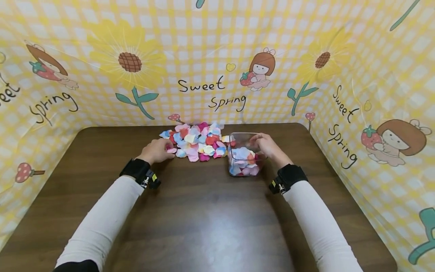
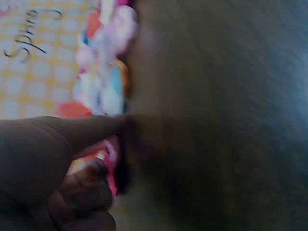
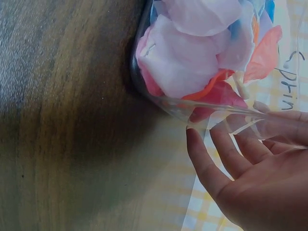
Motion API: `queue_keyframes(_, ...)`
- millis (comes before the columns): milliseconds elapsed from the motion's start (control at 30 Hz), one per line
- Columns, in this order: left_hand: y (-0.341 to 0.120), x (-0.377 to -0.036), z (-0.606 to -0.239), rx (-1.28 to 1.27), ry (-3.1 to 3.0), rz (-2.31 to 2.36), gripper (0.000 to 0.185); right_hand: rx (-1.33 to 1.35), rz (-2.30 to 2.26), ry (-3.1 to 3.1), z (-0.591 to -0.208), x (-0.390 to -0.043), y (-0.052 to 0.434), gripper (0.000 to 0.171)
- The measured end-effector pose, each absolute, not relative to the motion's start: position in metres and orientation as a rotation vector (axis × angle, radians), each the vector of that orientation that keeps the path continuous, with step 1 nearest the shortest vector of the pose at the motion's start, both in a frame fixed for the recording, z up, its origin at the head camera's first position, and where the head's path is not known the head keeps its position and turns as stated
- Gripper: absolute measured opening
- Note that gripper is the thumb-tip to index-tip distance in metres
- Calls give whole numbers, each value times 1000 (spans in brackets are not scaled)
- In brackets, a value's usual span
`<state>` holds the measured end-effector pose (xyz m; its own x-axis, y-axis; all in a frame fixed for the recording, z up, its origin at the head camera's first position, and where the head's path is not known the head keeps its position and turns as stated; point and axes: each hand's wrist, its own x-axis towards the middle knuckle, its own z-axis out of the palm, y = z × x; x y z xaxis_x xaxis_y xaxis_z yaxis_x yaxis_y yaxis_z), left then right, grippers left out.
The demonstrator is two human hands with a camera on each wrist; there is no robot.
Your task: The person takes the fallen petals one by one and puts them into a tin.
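Observation:
A heap of fabric flower petals (image 1: 198, 141) in pink, red, blue, white and yellow lies at the table's back. At its left edge, my left hand (image 1: 156, 150) bends its fingers around pink petals (image 2: 111, 161), which show between thumb and fingers in the left wrist view. Right of the heap stands a clear square container (image 1: 242, 141), partly filled with petals (image 3: 187, 57). My right hand (image 1: 266, 146) holds this container at its right side, near the rim. In the right wrist view its fingertips (image 3: 195, 137) lie against the clear outer wall.
The brown wooden table (image 1: 204, 211) carries the heap and container near its back edge. A yellow checked cloth (image 1: 204, 49) with printed flowers and figures rises behind the table and along both sides. Both wrists wear black straps with small cameras.

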<state>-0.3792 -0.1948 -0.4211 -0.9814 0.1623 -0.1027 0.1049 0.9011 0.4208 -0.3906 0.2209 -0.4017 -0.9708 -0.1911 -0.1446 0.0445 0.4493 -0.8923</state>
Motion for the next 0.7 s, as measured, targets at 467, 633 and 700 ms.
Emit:
queue_keyframes(467,-137,-363,-373,697,3225,842,16,-104,-1531,2478,-400,-390,226,42)
queue_keyframes(633,-63,-352,-354,1017,3111,892,19,-116,-1536,2484,-400,-389,223,40)
queue_keyframes(700,-39,-351,-357,1089,3044,847,20,-123,-1533,2496,-401,-389,220,40)
